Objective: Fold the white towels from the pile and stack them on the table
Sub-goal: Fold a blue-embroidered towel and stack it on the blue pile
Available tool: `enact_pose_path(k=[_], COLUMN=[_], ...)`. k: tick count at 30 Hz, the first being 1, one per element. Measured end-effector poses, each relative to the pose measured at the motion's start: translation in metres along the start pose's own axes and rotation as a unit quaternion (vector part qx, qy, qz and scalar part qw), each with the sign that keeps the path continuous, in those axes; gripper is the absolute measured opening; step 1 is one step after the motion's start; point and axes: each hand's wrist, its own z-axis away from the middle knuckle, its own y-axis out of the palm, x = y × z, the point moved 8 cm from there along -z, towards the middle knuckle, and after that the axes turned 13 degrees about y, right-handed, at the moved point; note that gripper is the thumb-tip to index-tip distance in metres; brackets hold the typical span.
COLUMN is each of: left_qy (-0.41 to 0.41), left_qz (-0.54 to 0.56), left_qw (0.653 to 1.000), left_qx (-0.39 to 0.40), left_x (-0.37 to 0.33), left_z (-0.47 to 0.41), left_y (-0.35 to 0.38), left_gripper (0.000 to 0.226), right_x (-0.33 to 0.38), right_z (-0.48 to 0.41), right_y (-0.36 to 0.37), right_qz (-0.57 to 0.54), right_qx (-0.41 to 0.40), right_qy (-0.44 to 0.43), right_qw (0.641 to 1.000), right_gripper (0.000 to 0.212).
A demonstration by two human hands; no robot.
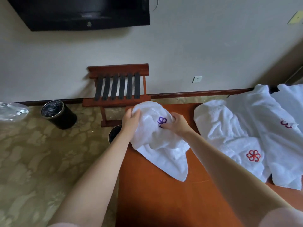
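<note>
Head view: the left hand (131, 119) and right hand (178, 122) grip a bunched towel (154, 140) with curled fingers. Its tail lies on the table (164, 197), left of the pile (237, 126). Folding is only starting, I judge; the next move calls for finding corners and spreading it flat.

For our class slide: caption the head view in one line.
Left hand and right hand grip a purple-logo towel over the table, pile alongside.

The black TV (82, 12) is cut off by the top edge. A blurry plastic bag (11, 112) runs off the left edge. A small bin (114, 133) is half hidden behind the table (164, 202). The towel pile (246, 128) runs off the right edge. The right hand (177, 122) covers part of the purple flower (161, 122) on the towel (155, 145).
</note>
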Motion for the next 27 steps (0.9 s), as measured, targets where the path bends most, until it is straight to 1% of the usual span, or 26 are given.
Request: enact_pose_path(k=[2, 3, 4, 7, 8, 10, 12, 15, 18, 19, 21, 22, 25, 27], left_qy=[0.047, 0.076, 0.107, 0.192, 0.216, 0.258, 0.282, 0.305, 0.291, 0.280, 0.267, 0.270, 0.274, 0.270], left_qz=[-0.010, -0.016, -0.023, -0.049, -0.059, -0.089, -0.134, -0.187, -0.181, -0.179, -0.189, -0.193, -0.200, -0.191], left_qw=[0.999, 0.997, 0.994, 0.980, 0.974, 0.961, 0.949, 0.931, 0.932, 0.935, 0.938, 0.938, 0.937, 0.940], left_qx=[-0.007, -0.009, -0.011, -0.026, -0.030, -0.033, -0.038, -0.073, -0.117, -0.121, -0.111, -0.100, -0.078, -0.078], left_x=[-0.038, -0.061, -0.085, -0.151, -0.170, -0.200, -0.216, -0.220, -0.206, -0.199, -0.185, -0.180, -0.166, -0.159], left_z=[-0.029, -0.043, -0.056, -0.094, -0.105, -0.125, -0.142, -0.155, -0.156, -0.156, -0.154, -0.153, -0.145, -0.141], left_y=[-0.003, -0.005, -0.008, -0.019, -0.022, -0.027, -0.030, -0.039, -0.052, -0.056, -0.058, -0.057, -0.053, -0.054], left_gripper=[0.010, 0.011, 0.014, 0.033, 0.036, 0.033, 0.025, 0.019, 0.025, 0.024, 0.017, 0.018, 0.031, 0.036], right_x=[0.033, 0.053, 0.074, 0.141, 0.161, 0.195, 0.216, 0.225, 0.222, 0.219, 0.208, 0.200, 0.177, 0.164], right_z=[-0.016, -0.024, -0.031, -0.049, -0.054, -0.062, -0.067, -0.074, -0.074, -0.073, -0.076, -0.078, -0.080, -0.079], right_y=[-0.016, -0.024, -0.034, -0.065, -0.075, -0.093, -0.105, -0.108, -0.103, -0.100, -0.091, -0.086, -0.081, -0.086], right_qz=[-0.001, -0.004, -0.012, -0.025, -0.025, -0.017, 0.006, 0.064, 0.148, 0.174, 0.242, 0.274, 0.319, 0.326], right_qx=[-0.036, -0.054, -0.072, -0.128, -0.147, -0.194, -0.239, -0.257, -0.254, -0.251, -0.234, -0.224, -0.214, -0.223], right_qy=[-0.026, -0.042, -0.059, -0.125, -0.146, -0.186, -0.212, -0.231, -0.260, -0.266, -0.262, -0.254, -0.228, -0.212], right_qw=[0.999, 0.998, 0.996, 0.984, 0.978, 0.963, 0.947, 0.936, 0.920, 0.914, 0.904, 0.900, 0.894, 0.894], right_gripper=[0.027, 0.027, 0.027, 0.034, 0.030, 0.025, 0.031, 0.030, 0.025, 0.024, 0.023, 0.022, 0.021, 0.027])
